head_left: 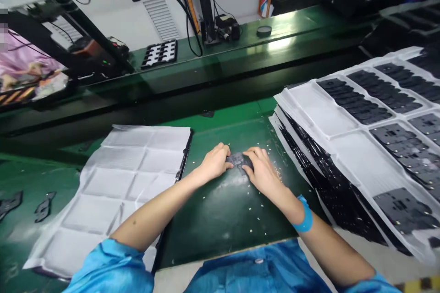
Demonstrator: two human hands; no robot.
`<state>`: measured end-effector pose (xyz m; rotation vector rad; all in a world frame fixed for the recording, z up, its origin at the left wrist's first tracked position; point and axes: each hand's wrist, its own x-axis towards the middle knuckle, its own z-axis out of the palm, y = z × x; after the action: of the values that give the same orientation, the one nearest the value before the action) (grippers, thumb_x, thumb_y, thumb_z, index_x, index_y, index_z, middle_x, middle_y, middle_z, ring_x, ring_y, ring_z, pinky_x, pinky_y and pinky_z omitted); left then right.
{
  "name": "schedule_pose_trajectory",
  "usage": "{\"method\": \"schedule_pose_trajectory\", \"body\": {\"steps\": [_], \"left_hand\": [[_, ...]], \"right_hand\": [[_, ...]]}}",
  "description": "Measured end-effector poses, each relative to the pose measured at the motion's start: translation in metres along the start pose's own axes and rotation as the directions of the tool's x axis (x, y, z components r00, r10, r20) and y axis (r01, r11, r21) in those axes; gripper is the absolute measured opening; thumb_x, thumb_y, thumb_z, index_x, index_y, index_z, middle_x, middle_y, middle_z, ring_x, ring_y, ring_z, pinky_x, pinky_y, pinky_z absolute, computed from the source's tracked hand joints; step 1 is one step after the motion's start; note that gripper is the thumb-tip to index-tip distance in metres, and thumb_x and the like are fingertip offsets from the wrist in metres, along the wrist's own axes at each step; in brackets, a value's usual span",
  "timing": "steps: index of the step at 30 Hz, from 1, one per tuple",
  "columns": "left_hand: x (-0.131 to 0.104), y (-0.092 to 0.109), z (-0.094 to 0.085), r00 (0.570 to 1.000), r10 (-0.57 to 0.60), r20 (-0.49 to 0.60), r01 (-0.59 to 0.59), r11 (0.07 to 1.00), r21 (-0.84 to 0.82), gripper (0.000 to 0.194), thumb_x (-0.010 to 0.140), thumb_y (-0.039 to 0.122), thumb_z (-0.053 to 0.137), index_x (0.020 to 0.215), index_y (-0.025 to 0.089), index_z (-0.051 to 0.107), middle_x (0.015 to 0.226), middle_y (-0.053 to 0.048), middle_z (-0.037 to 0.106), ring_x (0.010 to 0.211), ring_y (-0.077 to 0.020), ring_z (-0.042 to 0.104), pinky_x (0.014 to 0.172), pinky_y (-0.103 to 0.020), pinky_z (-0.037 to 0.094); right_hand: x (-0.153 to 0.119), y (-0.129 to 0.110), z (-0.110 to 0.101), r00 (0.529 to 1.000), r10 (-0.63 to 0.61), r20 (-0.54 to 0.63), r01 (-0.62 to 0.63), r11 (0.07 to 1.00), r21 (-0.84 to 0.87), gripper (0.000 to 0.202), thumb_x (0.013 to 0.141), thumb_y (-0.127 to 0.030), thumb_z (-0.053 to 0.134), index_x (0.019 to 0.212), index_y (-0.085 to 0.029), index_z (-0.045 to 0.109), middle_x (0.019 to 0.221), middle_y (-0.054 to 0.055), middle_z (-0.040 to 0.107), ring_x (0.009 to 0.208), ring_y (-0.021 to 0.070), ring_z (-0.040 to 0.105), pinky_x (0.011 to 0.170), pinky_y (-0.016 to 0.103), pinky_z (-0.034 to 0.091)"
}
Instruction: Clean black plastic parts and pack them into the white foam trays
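Observation:
A small dark plastic part (238, 160) lies between my hands, low over the green work surface (220, 219). My left hand (216, 160) grips its left end, thumb and fingers closed on it. At the right end, my right hand (261, 168) pinches the same part between thumb and fingers. Small pale bits are scattered on the surface around both hands.
On the left lies a tray under a white sheet (123, 183), with loose dark parts (44, 207) beyond it. Stacked trays (309, 105) of dark parts stand at the right. A raised green shelf (220, 62) runs across the back, holding a black tray (159, 53).

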<state>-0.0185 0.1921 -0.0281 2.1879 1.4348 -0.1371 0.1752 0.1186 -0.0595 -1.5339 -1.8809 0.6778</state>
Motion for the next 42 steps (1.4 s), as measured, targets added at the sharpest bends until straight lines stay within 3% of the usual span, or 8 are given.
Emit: {"method": "schedule_pose_trajectory", "body": {"steps": [4, 8, 16, 20, 24, 27, 31, 42], "left_hand": [[-0.008, 0.002, 0.001, 0.998, 0.068, 0.01, -0.067, 0.996, -0.058, 0.028, 0.089, 0.017, 0.074, 0.11, 0.02, 0.057, 0.105, -0.008, 0.071, 0.1, -0.0271, 0.071, 0.086, -0.034, 0.051], [-0.024, 0.006, -0.013, 0.979, 0.206, -0.015, -0.206, 0.975, -0.083, 0.013, 0.089, 0.01, 0.061, 0.095, 0.021, 0.057, 0.093, -0.005, 0.071, 0.09, -0.0244, 0.071, 0.08, -0.033, 0.05], [-0.054, 0.022, -0.034, 0.957, 0.2, -0.213, -0.284, 0.803, -0.524, 0.03, 0.095, 0.051, 0.061, 0.093, 0.021, 0.068, 0.088, -0.005, 0.075, 0.084, -0.0248, 0.072, 0.08, -0.033, 0.058], [-0.075, 0.046, -0.03, 0.934, 0.3, -0.192, -0.353, 0.852, -0.387, 0.02, 0.098, 0.044, 0.057, 0.091, 0.026, 0.065, 0.087, -0.003, 0.076, 0.078, -0.0249, 0.072, 0.074, -0.033, 0.058], [-0.084, 0.068, -0.029, 0.915, 0.352, -0.196, -0.401, 0.85, -0.343, 0.012, 0.097, 0.038, 0.057, 0.092, 0.028, 0.062, 0.082, -0.002, 0.075, 0.068, -0.0236, 0.07, 0.065, -0.032, 0.057], [-0.085, 0.079, -0.027, 0.915, 0.321, -0.245, -0.4, 0.799, -0.45, 0.021, 0.1, 0.044, 0.058, 0.091, 0.026, 0.063, 0.083, -0.003, 0.074, 0.075, -0.0228, 0.073, 0.07, -0.031, 0.058], [-0.093, 0.085, -0.02, 0.923, 0.318, -0.219, -0.385, 0.725, -0.57, 0.03, 0.106, 0.044, 0.051, 0.091, 0.023, 0.067, 0.082, -0.004, 0.076, 0.072, -0.0202, 0.073, 0.068, -0.028, 0.056], [-0.111, 0.08, -0.004, 0.887, 0.307, -0.345, -0.417, 0.853, -0.314, 0.014, 0.107, 0.024, 0.045, 0.093, 0.024, 0.05, 0.069, 0.004, 0.056, 0.054, -0.0126, 0.05, 0.057, -0.026, 0.035]], "right_hand": [[0.01, -0.009, 0.007, 0.999, 0.015, 0.042, -0.016, 0.999, 0.038, 0.043, 0.091, -0.005, 0.069, 0.132, -0.017, 0.068, 0.13, 0.017, 0.062, 0.122, 0.0345, 0.055, 0.107, 0.058, 0.048], [0.008, -0.026, 0.0, 0.997, 0.009, 0.077, -0.017, 0.994, 0.108, 0.022, 0.091, -0.004, 0.073, 0.104, -0.02, 0.078, 0.102, 0.007, 0.073, 0.102, 0.0236, 0.065, 0.099, 0.04, 0.052], [-0.022, -0.05, 0.002, 0.984, 0.176, -0.027, -0.154, 0.915, 0.373, 0.02, 0.107, -0.026, 0.055, 0.1, -0.014, 0.069, 0.07, -0.001, 0.068, 0.055, 0.0126, 0.064, 0.052, 0.022, 0.051], [-0.049, -0.059, -0.03, 0.979, 0.159, -0.125, -0.093, 0.902, 0.422, 0.029, 0.094, -0.031, 0.073, 0.12, -0.018, 0.071, 0.1, 0.005, 0.071, 0.069, 0.0131, 0.065, 0.06, 0.024, 0.052], [-0.058, -0.067, -0.06, 0.957, 0.064, -0.283, 0.063, 0.906, 0.418, 0.017, 0.098, -0.026, 0.064, 0.107, -0.021, 0.078, 0.093, 0.005, 0.07, 0.076, 0.0161, 0.063, 0.071, 0.029, 0.051], [-0.059, -0.067, -0.058, 0.921, 0.254, -0.297, 0.008, 0.747, 0.665, 0.023, 0.1, -0.041, 0.066, 0.095, -0.019, 0.072, 0.073, 0.002, 0.067, 0.065, 0.0155, 0.062, 0.062, 0.027, 0.049], [-0.065, -0.064, -0.052, 0.934, 0.355, -0.045, -0.117, 0.421, 0.9, 0.047, 0.094, -0.066, 0.067, 0.095, -0.02, 0.059, 0.053, -0.007, 0.055, 0.043, 0.0098, 0.046, 0.045, 0.022, 0.038], [-0.071, -0.066, -0.068, 0.962, 0.229, -0.15, -0.039, 0.659, 0.751, 0.016, 0.098, -0.03, 0.068, 0.1, -0.022, 0.082, 0.079, 0.001, 0.07, 0.05, 0.0093, 0.051, 0.048, 0.023, 0.043]]}}
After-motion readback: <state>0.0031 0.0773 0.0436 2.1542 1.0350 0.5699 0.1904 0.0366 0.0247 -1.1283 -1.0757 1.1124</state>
